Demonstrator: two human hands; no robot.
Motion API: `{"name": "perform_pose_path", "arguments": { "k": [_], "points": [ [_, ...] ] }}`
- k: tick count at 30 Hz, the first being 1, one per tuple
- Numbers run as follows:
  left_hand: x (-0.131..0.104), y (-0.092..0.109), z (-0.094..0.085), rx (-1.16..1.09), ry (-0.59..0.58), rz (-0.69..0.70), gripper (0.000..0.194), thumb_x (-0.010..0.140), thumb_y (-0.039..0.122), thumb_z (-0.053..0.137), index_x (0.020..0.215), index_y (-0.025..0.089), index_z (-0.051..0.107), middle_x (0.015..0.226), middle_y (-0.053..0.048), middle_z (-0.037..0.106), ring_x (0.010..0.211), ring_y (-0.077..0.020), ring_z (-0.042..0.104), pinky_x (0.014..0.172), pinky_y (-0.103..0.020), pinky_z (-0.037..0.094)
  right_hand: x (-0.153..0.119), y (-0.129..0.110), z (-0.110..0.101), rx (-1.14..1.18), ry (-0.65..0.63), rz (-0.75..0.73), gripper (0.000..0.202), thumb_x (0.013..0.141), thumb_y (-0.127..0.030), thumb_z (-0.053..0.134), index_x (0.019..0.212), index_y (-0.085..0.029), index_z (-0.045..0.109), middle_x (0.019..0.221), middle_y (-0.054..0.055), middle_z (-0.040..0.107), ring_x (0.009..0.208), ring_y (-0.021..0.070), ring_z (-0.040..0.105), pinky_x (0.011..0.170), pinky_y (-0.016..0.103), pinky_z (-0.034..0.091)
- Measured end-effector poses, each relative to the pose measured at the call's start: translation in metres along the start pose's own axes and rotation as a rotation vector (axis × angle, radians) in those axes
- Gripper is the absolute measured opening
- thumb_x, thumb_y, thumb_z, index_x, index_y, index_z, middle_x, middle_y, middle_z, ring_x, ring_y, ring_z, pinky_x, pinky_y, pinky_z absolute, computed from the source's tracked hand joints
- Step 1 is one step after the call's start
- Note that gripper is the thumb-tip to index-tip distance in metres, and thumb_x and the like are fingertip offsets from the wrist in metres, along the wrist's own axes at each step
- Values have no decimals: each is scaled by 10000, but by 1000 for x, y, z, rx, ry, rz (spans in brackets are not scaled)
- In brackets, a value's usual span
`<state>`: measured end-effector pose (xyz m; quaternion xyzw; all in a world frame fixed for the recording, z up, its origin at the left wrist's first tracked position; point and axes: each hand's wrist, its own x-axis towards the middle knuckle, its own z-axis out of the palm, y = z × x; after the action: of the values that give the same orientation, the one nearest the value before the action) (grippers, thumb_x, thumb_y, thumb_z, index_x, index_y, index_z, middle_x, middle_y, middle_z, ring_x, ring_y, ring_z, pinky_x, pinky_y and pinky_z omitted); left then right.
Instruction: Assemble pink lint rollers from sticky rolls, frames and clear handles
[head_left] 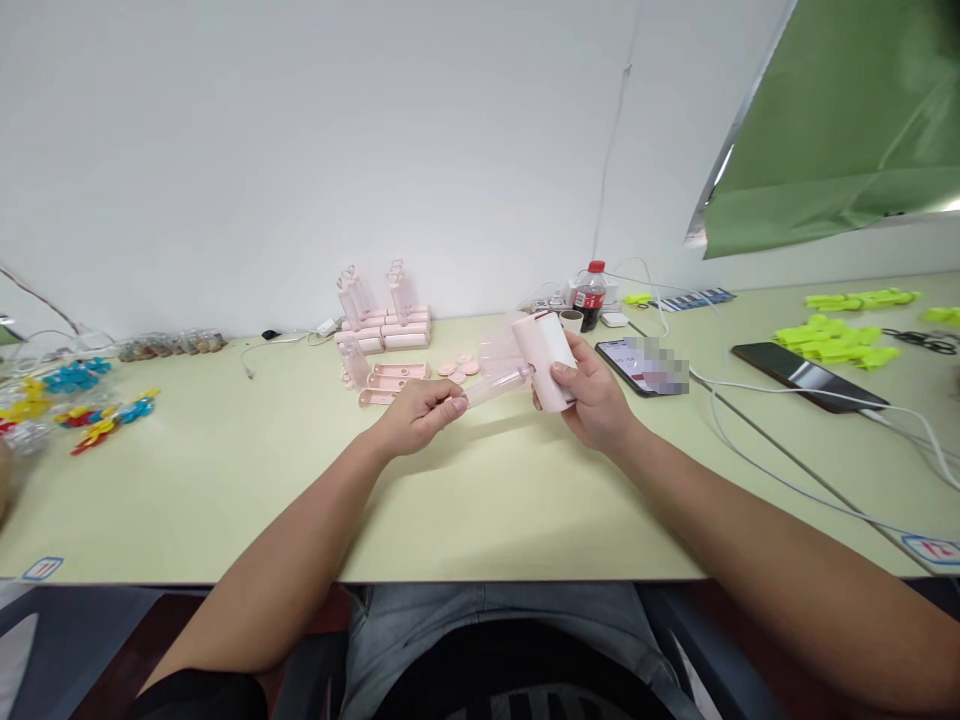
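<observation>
Pink roller (546,362) in right hand (596,400), left hand (416,415) holding handle (499,385).

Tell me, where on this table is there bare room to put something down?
The widest bare patch of table runs along the near edge, from the coloured clips across under both forearms. Another lies between the right hand and the white cable. Crowded spots: the pink parts by the wall, the phones and the yellow-green pieces on the right.
</observation>
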<state>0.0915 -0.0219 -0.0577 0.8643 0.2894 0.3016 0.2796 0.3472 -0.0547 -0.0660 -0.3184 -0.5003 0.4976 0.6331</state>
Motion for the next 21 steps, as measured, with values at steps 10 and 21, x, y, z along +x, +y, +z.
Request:
{"name": "perform_pose_path", "arguments": {
  "k": [10, 21],
  "points": [
    [-1, 2, 0, 26, 18, -9, 353, 940, 419, 444, 716, 168, 552, 609, 17, 488, 578, -113, 478, 544, -237, 368, 2, 11, -9, -173, 24, -96, 628, 760, -470, 709, 1312, -321, 451, 1168, 62, 615, 978, 270, 615, 692, 364, 523],
    [-1, 6, 3, 129, 98, -2, 242, 879, 385, 553, 782, 169, 605, 638, 27, 490, 543, -83, 375, 510, -222, 304, 4, 14, -9, -261, 69, -128, 678, 737, -508, 729, 1308, -267, 453, 1144, 86, 620, 1036, 286, 602, 816, 404, 528]
  ]
}}
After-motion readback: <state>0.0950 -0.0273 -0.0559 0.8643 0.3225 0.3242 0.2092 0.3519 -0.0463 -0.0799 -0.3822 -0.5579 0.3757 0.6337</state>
